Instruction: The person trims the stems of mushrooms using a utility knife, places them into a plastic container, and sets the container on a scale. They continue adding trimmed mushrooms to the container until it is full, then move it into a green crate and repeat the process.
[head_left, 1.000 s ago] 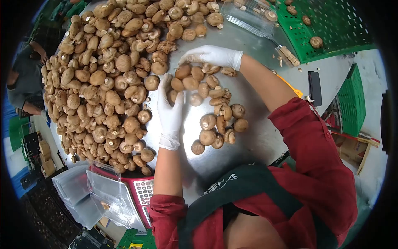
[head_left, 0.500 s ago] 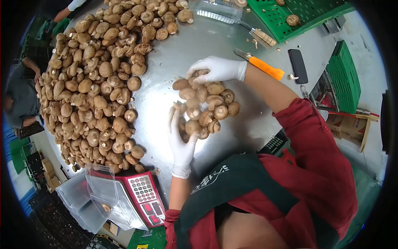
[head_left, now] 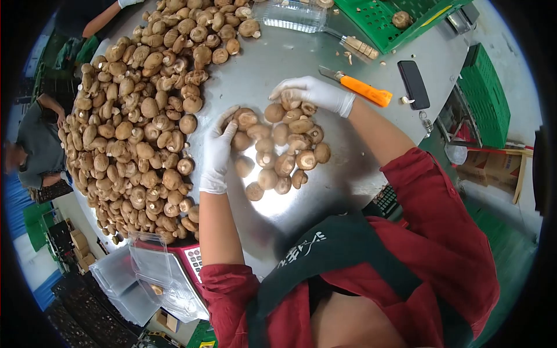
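Note:
A loose cluster of brown shiitake mushrooms (head_left: 281,134) lies on the metal table between my white-gloved hands. My left hand (head_left: 218,149) is at the cluster's left side, its thumb and fingers curled against a mushroom (head_left: 245,118). From the upper right, my right hand (head_left: 316,94) has its fingers curved around mushrooms (head_left: 291,102) at the top edge. Its fingertips are partly hidden behind them. Left of my left hand, a large heap of shiitake mushrooms (head_left: 136,133) covers the table.
An orange utility knife (head_left: 365,90) and a black phone (head_left: 413,84) lie to the right. Beyond them are a green crate (head_left: 377,26), a clear plastic box (head_left: 290,16) and a wooden-handled brush (head_left: 360,47). A red scale (head_left: 190,261) with clear containers (head_left: 125,284) stands lower left. Other people (head_left: 43,139) work across the table.
My left hand has moved up and left from the cluster's lower side to its upper left. My right hand has shifted slightly right. The mushrooms between them are more spread out.

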Demonstrator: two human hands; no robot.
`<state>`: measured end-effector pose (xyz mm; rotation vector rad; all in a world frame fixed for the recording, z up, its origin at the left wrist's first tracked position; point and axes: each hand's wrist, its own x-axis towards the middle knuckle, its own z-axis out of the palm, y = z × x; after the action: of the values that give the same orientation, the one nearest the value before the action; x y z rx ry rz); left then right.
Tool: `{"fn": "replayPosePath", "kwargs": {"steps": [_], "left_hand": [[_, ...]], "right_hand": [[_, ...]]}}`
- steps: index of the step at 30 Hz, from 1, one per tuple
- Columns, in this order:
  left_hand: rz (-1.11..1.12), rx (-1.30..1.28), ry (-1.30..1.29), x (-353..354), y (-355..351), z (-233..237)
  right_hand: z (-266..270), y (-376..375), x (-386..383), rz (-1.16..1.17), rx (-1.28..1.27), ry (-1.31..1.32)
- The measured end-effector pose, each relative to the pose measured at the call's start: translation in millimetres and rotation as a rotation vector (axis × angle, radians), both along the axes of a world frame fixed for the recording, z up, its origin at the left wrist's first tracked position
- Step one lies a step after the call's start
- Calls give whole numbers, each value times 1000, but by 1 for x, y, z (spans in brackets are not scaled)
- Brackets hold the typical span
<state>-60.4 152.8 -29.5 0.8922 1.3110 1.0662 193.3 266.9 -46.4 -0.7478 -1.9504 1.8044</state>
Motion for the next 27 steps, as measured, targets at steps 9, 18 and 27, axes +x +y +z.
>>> {"fn": "replayPosePath", "kwargs": {"steps": [9, 18, 27], "left_hand": [[182, -56, -349, -11, -17, -15], [236, -59, -475, 1, -39, 29], [189, -144, -581, 24, -75, 35]], "right_hand": [[-1, -1, -2, -26, 10, 53], [65, -57, -54, -75, 569, 89], [66, -84, -61, -170, 42, 35]]}}
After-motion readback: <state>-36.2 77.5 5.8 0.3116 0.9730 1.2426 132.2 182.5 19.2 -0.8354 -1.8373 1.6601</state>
